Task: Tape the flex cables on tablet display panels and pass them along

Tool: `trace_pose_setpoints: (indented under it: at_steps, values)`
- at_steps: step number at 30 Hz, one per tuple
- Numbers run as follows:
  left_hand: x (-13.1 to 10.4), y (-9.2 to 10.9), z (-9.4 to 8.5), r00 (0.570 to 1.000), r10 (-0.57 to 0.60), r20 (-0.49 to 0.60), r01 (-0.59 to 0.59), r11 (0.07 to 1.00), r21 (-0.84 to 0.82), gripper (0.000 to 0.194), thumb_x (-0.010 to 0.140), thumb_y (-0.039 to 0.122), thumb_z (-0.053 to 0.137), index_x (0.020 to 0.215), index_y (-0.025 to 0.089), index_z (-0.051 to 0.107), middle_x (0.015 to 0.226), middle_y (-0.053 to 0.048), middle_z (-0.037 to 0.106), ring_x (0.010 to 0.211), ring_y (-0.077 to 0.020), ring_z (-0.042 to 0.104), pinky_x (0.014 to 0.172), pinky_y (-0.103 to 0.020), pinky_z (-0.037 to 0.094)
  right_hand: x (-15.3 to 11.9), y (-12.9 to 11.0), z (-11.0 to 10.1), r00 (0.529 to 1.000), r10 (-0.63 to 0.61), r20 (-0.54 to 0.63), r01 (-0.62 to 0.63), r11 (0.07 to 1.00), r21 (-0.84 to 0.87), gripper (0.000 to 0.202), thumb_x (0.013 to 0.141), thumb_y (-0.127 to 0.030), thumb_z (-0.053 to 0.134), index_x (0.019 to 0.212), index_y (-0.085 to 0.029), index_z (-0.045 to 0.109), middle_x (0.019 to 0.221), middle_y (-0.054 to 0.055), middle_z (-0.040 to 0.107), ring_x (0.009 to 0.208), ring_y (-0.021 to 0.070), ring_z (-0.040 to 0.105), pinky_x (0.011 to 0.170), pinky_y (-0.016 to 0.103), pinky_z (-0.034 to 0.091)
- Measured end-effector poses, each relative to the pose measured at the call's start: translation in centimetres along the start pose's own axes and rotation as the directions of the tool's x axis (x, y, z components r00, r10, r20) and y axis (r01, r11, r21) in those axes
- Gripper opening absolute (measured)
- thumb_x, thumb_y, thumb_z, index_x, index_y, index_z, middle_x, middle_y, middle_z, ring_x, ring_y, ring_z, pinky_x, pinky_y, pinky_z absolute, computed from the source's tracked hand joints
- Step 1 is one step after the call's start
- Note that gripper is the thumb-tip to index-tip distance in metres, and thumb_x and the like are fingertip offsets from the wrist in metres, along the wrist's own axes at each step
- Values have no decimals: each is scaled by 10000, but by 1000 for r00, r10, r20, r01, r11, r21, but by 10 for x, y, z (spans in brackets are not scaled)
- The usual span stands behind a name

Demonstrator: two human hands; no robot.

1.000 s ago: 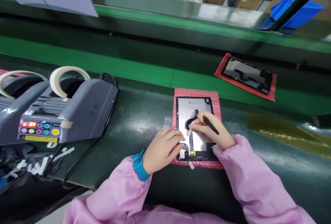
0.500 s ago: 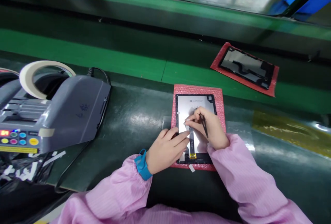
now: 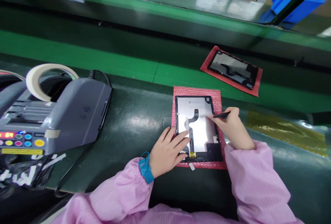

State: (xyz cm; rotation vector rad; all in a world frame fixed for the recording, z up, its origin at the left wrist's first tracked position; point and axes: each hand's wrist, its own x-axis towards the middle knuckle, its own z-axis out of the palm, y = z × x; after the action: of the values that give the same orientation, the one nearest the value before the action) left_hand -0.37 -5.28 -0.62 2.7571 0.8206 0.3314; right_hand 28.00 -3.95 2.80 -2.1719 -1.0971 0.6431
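Observation:
A tablet screen panel point(image 3: 203, 131) lies silvery back up on a red bubble-wrap sheet point(image 3: 198, 91). My left hand point(image 3: 168, 151) rests on its left edge, fingers spread near a black ribbon cable point(image 3: 196, 115) that bends down to a gold end. A thin pale strip of tape point(image 3: 187, 123) crosses the cable. Over the panel's right edge, my right hand point(image 3: 236, 127) is closed around slim black tweezers point(image 3: 221, 115); its fingertips point in at the panel. Whether the tips hold anything is too small to tell. A white tab point(image 3: 191, 166) sticks out at the bottom edge.
A grey tape dispenser point(image 3: 77, 113) with coloured buttons and a cream tape roll point(image 3: 38, 82) stands at left, its black cable trailing on the bench. Farther back lies a second panel point(image 3: 232, 69) on red wrap. Amber film point(image 3: 287, 131) lies at right.
My right hand has moved right, from the cable to the panel's right edge, still with the tweezers. The cable's upper bend is now uncovered. My left hand stays on the panel, fingers wider apart.

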Motion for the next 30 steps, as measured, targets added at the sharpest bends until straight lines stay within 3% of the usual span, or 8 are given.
trace_pose_setpoints:
  at_steps: [3, 7, 11, 15, 17, 20, 25, 30]
  values:
    - [0, -2, 2, 999, 9, -34, -9, 1000, 16, 580, 1000, 532, 590, 1490, 230, 526, 1551, -83, 554, 1423, -366, 479, 1196, -533, 362, -7, -9, 4, 997, -11, 71, 0, 988, 156, 650, 627, -598, 827, 930, -272, 354, 740, -61, 496, 644, 177, 508, 645, 331, 442]
    - [-1, -2, 6, 993, -47, -105, 51, 998, 41, 801, 933, 605, 658, 1556, 159, 422, 1659, -189, 381, 1517, -411, 375, 1157, -515, 416, 17, -49, 1, 952, -290, -100, 306, 907, 289, 474, 803, -532, 743, 906, -278, 356, 783, -53, 412, 686, 159, 484, 685, 311, 470]
    - [-1, -3, 3, 995, -43, -89, 44, 999, 15, 689, 993, 462, 628, 1581, 189, 395, 1687, -175, 331, 1543, -392, 343, 1182, -513, 391, 100, -106, 13, 848, -469, -247, 527, 796, 298, 404, 878, -520, 673, 983, -284, 362, 891, -10, 482, 806, 190, 594, 738, 337, 534]
    - [-4, -6, -5, 997, 61, -38, -63, 997, -51, 710, 968, 508, 650, 1575, 222, 418, 1667, -146, 385, 1556, -380, 320, 1226, -550, 341, 183, -138, 39, 874, -436, -214, 447, 895, 3, 321, 956, -438, 567, 1128, -247, 375, 975, 43, 618, 879, 211, 674, 788, 371, 560]
    - [-8, -4, -3, 983, 179, -30, -181, 981, -72, 702, 958, 528, 661, 1558, 229, 449, 1642, -134, 432, 1552, -361, 338, 1243, -551, 325, 197, -130, 41, 879, -448, -164, 433, 894, -118, 346, 932, -374, 605, 1155, -229, 383, 1047, 83, 673, 927, 232, 697, 849, 408, 558]
    - [-15, 2, 10, 949, 310, -58, -315, 943, -109, 527, 1019, 377, 610, 1527, 300, 494, 1586, -67, 524, 1479, -262, 475, 1215, -462, 400, 187, -94, 23, 880, -469, -70, 442, 865, -240, 394, 842, -278, 686, 1118, -233, 408, 1130, 132, 712, 994, 282, 710, 897, 438, 535]
    - [-34, 11, 17, 986, 156, -48, -164, 946, -280, 316, 1019, 318, 615, 1331, 357, 650, 1467, -22, 610, 1254, -213, 633, 1030, -389, 565, 158, -33, -21, 883, -457, 103, 443, 743, -502, 336, 764, -213, 709, 984, -238, 456, 1198, 183, 715, 1123, 380, 669, 941, 493, 465]
    - [-53, 14, -2, 995, 44, -88, -68, 957, -284, 298, 1019, 384, 631, 1278, 237, 645, 1349, -107, 628, 1126, -236, 657, 947, -434, 588, 160, -24, -22, 896, -411, 167, 410, 623, -667, 212, 885, -236, 631, 1058, -205, 512, 989, 175, 747, 874, 337, 710, 747, 394, 469]
